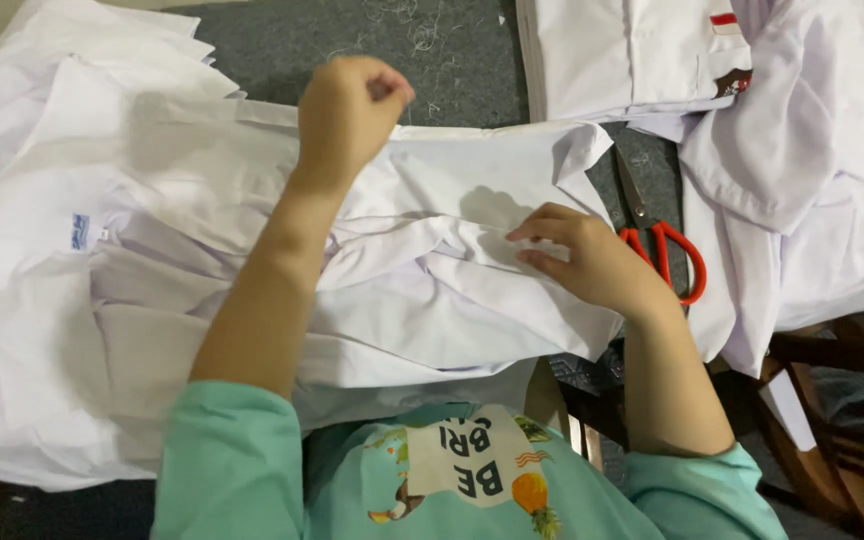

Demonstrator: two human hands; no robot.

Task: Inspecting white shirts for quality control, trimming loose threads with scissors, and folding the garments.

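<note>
Two hands [352,110] [582,260] on creased white cloth [452,300]

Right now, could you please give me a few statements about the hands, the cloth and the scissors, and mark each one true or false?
1. The right hand rests flat on the white garment. True.
2. The left hand is spread open, palm down. False: it is closed in a fist, raised above the cloth.
3. The red-handled scissors lie beside the right hand on the grey surface. True.
4. The right hand holds the scissors. False: they lie untouched next to it.
5. The person wears a teal top. True.
6. The cloth under the hands is dark blue. False: it is white.
</note>
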